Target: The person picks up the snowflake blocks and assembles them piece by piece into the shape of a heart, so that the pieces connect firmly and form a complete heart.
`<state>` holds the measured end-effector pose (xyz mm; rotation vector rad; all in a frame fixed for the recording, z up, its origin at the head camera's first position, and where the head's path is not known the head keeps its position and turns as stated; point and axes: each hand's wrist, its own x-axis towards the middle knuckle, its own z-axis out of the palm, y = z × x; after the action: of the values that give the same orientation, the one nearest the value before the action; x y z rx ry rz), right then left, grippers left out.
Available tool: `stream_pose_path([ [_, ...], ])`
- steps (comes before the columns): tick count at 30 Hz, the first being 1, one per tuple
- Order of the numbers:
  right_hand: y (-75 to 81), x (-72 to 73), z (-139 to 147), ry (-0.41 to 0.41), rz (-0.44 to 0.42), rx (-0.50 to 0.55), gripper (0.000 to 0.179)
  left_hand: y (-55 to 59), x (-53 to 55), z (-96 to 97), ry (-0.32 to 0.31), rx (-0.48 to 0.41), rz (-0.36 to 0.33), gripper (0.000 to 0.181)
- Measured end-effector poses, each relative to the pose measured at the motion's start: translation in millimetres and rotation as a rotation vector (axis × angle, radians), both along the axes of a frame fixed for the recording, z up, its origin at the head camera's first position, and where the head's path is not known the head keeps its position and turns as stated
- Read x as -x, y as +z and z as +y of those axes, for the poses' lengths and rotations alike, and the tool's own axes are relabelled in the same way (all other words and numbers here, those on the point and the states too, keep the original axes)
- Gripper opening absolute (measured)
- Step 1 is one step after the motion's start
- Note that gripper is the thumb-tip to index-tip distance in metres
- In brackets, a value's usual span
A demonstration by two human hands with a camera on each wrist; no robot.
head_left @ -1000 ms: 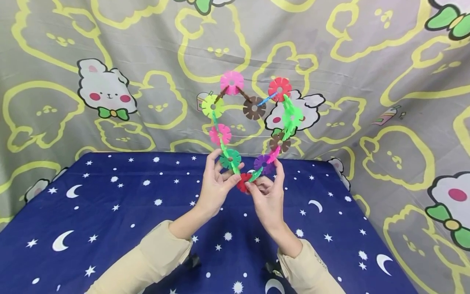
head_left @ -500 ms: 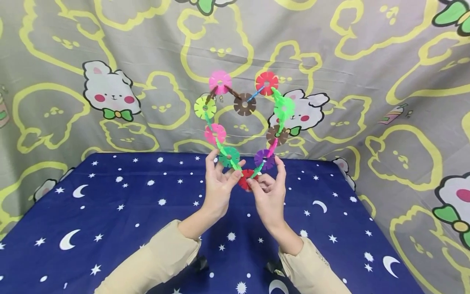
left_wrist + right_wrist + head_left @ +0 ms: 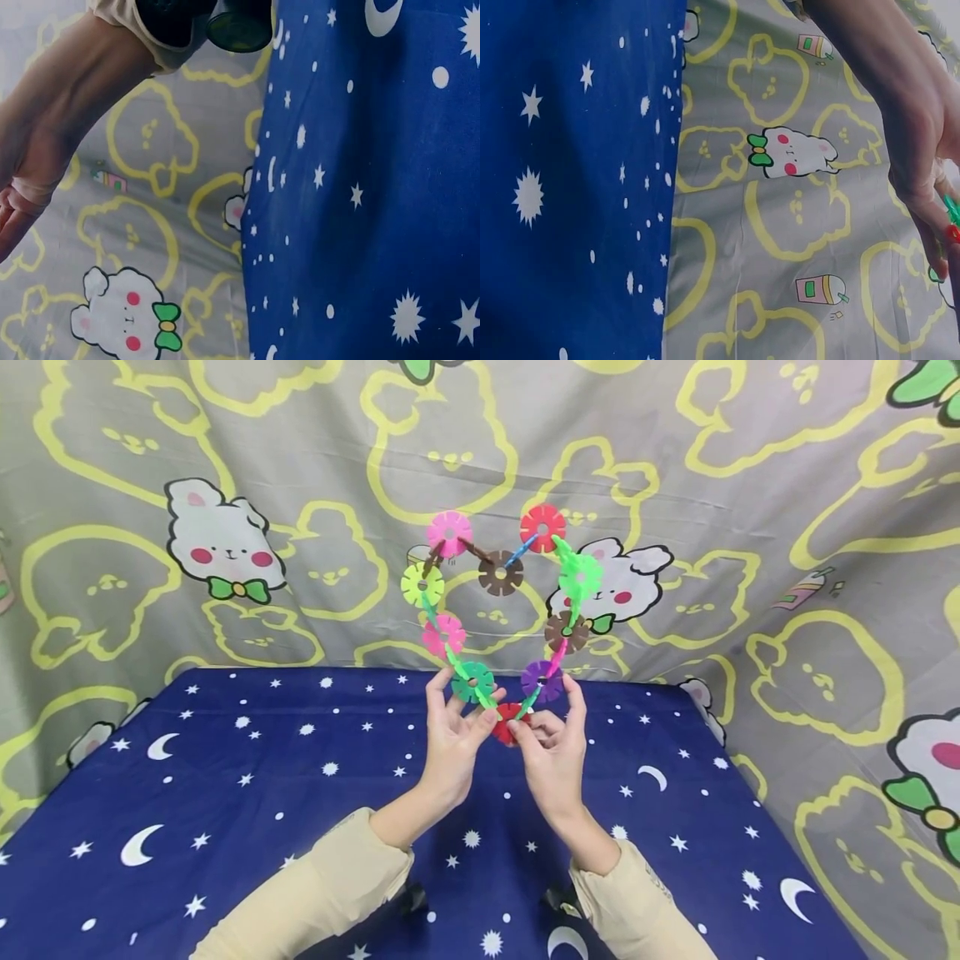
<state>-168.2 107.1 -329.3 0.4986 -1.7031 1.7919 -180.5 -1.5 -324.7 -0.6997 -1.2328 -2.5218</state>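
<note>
A heart-shaped ring of notched plastic snowflake discs stands upright in the air in the head view. At its lower tip is a red disc [image 3: 508, 724]; a pink disc [image 3: 449, 532] and another red disc [image 3: 542, 529] top the two lobes, with a brown disc [image 3: 501, 574] in the dip between. My left hand [image 3: 453, 739] pinches the ring low on its left side, by a dark green disc [image 3: 472, 682]. The right hand [image 3: 555, 756] pinches the bottom red disc with its thumb in front, its index finger up beside a purple disc [image 3: 542, 682].
Below the hands spreads a table with a dark blue moon-and-star cloth [image 3: 300, 802]. Behind it hangs a grey curtain [image 3: 315, 452] with yellow cartoon outlines. Beige sleeves [image 3: 330, 885] cover both forearms.
Over the last second the disc heart has turned to face the camera more squarely, its top shifting left. Both hands keep their hold and have moved only slightly.
</note>
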Motion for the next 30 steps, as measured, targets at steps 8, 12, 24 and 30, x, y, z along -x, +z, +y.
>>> stream_pose_path([
  [8,4.0,4.4,0.8,-0.012,-0.051,-0.073,0.075,2.4,4.8,-8.7,-0.033,0.040,-0.026,0.063],
  [12,2.6,7.4,2.2,0.005,-0.095,-0.090,0.076,3.7,6.5,-12.8,-0.018,0.088,-0.059,0.058],
  [24,-3.0,7.3,11.1,0.116,-0.095,-0.123,0.080,3.8,5.3,-17.9,0.000,0.129,-0.073,0.059],
  [30,-3.0,3.2,10.9,0.209,-0.133,-0.065,0.085,4.5,4.3,-19.0,-0.010,0.113,-0.074,0.058],
])
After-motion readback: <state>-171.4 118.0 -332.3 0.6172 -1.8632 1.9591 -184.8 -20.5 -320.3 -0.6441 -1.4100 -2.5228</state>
